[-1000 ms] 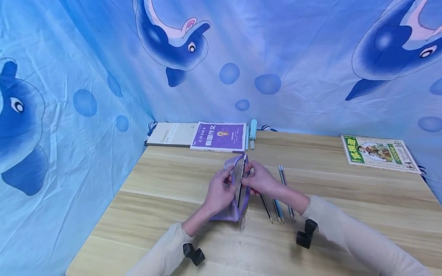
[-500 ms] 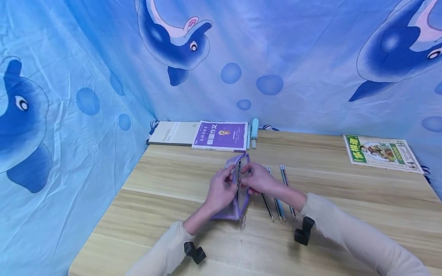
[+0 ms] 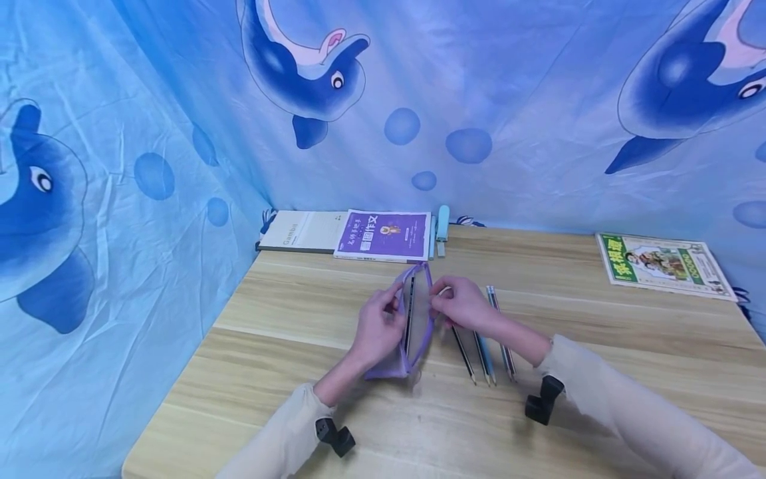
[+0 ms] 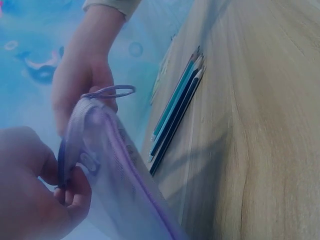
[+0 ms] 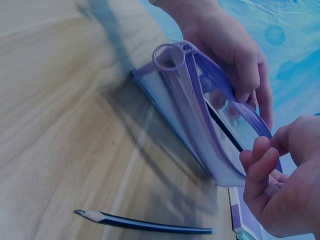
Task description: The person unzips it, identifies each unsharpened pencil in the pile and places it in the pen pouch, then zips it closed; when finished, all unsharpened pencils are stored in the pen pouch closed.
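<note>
A translucent pencil case (image 3: 389,362) with purple edging stands with its mouth spread, and a dark pencil (image 3: 409,313) lies lengthwise inside. My left hand (image 3: 378,326) pinches the case's left rim between thumb and fingers. At the opposite rim is my right hand (image 3: 463,306), its fingers loosely bent and their tips right at the edge, with no pencil showing in them. In the right wrist view those bent fingers (image 5: 262,170) overlap the case's end. Several pencils (image 3: 486,356) lie on the table beneath and beside the right hand, points toward me.
At the back left lie a pale notebook (image 3: 302,231) and a purple book (image 3: 384,236). Beside them is a light-blue stapler-like object (image 3: 443,223). A green-and-white booklet (image 3: 667,266) rests at the back right. Blue dolphin-print cloth (image 3: 359,159) hangs behind the wooden table (image 3: 269,306).
The right hand has drawn out of the case's mouth and shifted right, leaving the dark pencil lying inside. The left hand has moved slightly left, and the mouth is wider.
</note>
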{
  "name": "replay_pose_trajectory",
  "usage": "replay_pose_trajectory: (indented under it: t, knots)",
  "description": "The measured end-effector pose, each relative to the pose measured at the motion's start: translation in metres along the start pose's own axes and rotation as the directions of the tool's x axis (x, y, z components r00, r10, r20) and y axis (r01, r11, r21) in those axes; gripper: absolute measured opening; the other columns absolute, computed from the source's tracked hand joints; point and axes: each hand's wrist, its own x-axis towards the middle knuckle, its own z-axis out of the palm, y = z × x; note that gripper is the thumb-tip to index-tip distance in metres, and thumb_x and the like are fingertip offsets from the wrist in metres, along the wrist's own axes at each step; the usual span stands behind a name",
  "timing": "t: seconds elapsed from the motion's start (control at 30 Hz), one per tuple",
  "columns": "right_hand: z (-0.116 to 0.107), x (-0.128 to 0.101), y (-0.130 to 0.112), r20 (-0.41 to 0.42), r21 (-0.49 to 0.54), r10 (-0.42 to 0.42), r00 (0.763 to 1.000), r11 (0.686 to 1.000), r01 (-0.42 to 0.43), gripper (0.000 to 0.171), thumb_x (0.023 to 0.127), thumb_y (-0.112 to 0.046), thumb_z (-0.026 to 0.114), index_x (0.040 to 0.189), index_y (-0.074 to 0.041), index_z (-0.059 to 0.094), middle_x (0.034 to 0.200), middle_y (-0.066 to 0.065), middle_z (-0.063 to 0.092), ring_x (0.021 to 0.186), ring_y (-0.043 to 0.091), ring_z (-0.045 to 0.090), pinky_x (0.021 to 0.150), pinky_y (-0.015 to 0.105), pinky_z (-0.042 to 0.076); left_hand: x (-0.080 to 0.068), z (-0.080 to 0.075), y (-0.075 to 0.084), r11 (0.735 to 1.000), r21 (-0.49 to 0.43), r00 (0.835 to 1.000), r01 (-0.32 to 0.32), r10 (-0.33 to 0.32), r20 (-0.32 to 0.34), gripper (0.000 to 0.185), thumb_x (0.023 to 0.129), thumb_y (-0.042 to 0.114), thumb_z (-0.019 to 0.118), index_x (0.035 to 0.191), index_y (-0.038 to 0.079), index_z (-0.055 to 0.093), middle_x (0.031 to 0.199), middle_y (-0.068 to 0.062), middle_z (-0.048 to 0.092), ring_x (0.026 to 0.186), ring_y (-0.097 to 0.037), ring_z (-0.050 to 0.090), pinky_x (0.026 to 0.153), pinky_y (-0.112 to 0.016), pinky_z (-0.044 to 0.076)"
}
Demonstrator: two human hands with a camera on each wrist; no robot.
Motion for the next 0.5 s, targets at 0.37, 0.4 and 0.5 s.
replay_pose_trajectory:
  t: [0.37, 0.4, 0.5]
  knots:
    - [-0.006, -0.0014, -0.0029, -0.038, -0.009, 0.004, 0.999, 1.0, -0.005, 0.02, 0.097, -0.012, 0.06, 0.113, -0.001, 0.06, 0.08, 0.01, 0.066, 0.057, 0.025, 0.06, 0.046, 0.032, 0.049, -0.001, -0.0014, -0.0022, 0.999, -0.019, 0.995, 0.028, -0.03, -0.093, 0.054, 0.076, -0.016, 0.057, 0.13, -0.01, 0.059, 0.086, -0.008, 0.055, 0.08, -0.024, 0.059, 0.075, -0.033, 0.057]
    - [-0.0066, -0.0011, -0.0026, -0.038, -0.009, -0.001, 0.999, 1.0, 0.001, 0.02, 0.097, -0.012, 0.06, 0.113, -0.001, 0.06, 0.081, 0.011, 0.066, 0.058, 0.025, 0.061, 0.047, 0.034, 0.05, -0.0011, -0.0015, -0.0024, 0.999, -0.021, 0.995, 0.033, -0.035, -0.093, 0.054, 0.077, -0.016, 0.056, 0.13, -0.01, 0.059, 0.086, -0.007, 0.055, 0.081, -0.024, 0.059, 0.075, -0.033, 0.057]
    - [-0.0104, 0.0017, -0.0013, -0.043, -0.066, -0.081, 0.996, 0.995, 0.078, 0.021, 0.095, -0.01, 0.06, 0.114, 0.001, 0.06, 0.086, 0.012, 0.066, 0.063, 0.027, 0.063, 0.052, 0.036, 0.053, -0.0008, -0.0025, -0.0024, 0.999, -0.019, 0.996, 0.033, -0.035, -0.079, 0.055, 0.076, -0.016, 0.056, 0.131, -0.01, 0.059, 0.087, -0.007, 0.054, 0.081, -0.023, 0.059, 0.074, -0.032, 0.057]
